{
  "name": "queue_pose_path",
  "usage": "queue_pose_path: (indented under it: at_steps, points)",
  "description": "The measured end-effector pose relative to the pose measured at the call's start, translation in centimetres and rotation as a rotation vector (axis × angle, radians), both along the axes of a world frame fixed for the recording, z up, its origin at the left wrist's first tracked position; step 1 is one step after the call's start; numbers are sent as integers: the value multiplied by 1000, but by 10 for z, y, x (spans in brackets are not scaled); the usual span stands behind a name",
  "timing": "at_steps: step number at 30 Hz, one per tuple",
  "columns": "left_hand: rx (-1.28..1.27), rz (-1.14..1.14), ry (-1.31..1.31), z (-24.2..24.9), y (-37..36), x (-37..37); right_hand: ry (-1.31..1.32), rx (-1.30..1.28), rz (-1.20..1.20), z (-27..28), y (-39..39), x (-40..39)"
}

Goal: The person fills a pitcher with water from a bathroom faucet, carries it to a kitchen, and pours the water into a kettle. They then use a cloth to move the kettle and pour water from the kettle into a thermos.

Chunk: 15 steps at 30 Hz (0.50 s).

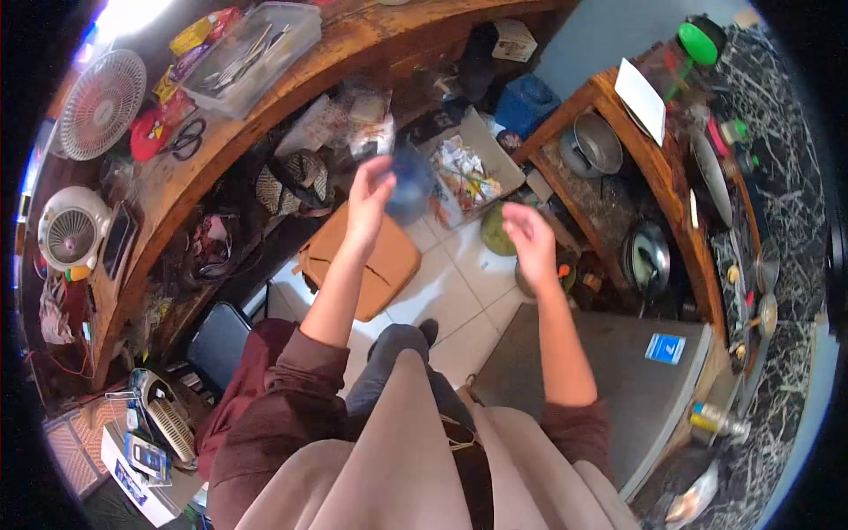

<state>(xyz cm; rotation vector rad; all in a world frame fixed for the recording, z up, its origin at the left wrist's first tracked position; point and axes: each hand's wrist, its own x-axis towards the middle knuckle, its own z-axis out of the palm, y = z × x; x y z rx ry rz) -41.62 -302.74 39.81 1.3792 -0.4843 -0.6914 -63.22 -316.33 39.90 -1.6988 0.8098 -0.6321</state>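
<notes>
My left hand (pixel 367 205) is raised over the floor, fingers and thumb apart. Just beyond its fingertips is a blurred, round, see-through blue thing (pixel 409 187), whose kind I cannot tell. Across from it my right hand (pixel 530 240) hangs in the air, its fingers loosely bent and apart with nothing in them. Behind the hands stands a cardboard box (pixel 501 152) holding crumpled paper and scraps (pixel 464 166). A green round object (pixel 498 237) sits on the floor beside my right hand. Below my left hand lies a brown cardboard piece (pixel 389 269).
A curved wooden counter (pixel 291 84) carries a clear plastic bin (pixel 256 57), scissors (pixel 188 140) and fans (pixel 103 104). On the right, a wooden shelf (pixel 609 221) holds a metal pot (pixel 594 146) and pans. A grey flat-topped appliance (pixel 583 380) stands close by my right arm.
</notes>
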Motion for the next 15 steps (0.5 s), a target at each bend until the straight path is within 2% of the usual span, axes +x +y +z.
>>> queue_pose_path:
  at_steps: [2,4,6,8,12,13,15]
  points:
    - [-58,48,-26,3,-42,28,-70,-50,67,21,-46,61]
    - [-122,69,-97,17,-81,59,-13,-199,159,39,-90,119]
    - [-149,125,-285,23,-125,104,-3,-288,203,45,-136,178]
    - [-117,185,-336,37,-168,152,-36,-206,146,56,-174,230]
    - [-102,285,-605,47,-239,247,-47,-406,81,76,-244,327]
    - [-102,290,-607,52,-251,262,-95,-410,43,82,-255,350]
    - [67,321,-628,62,-269,289,-130,-471,-41,82,-280,401]
